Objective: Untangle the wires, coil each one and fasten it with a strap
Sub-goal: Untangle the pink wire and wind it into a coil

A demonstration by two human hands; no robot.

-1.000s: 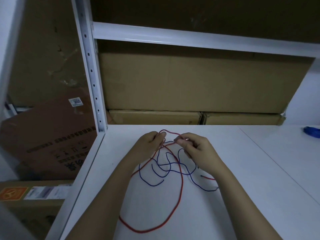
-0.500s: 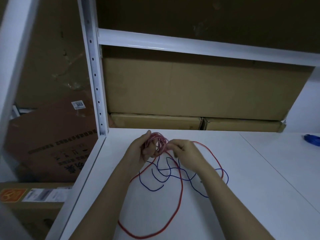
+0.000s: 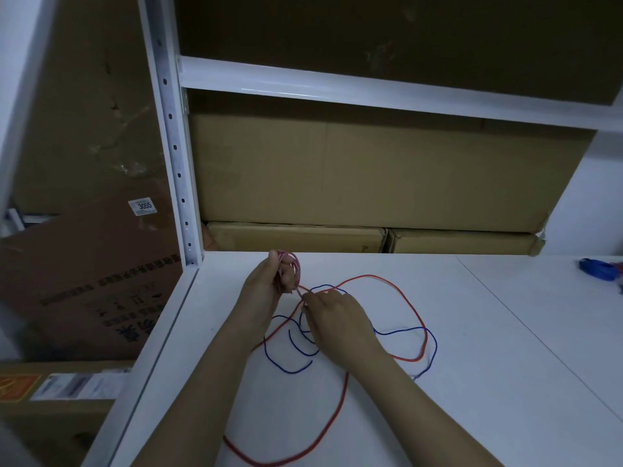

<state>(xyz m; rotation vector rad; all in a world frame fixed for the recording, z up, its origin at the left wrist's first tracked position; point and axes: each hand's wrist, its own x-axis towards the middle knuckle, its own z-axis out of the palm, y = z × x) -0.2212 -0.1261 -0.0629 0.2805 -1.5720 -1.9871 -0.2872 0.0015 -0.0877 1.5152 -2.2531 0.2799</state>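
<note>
left hand point(image 3: 269, 281) fingers curl round small coil of red wire point(image 3: 409, 298); right hand point(image 3: 333, 318) fingers pinch same wire just beside coil. red and blue wire point(image 3: 404, 331) loops sprawl crossed on white counter point(image 3: 505, 365); cardboard boxes point(image 3: 354, 170) behind.

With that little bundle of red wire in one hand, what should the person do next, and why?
Probably wind another loop: the left hand grips a small red coil, the right hand pinches the red wire beside it, and much of it lies loose on the table, crossing the blue wire.
</note>
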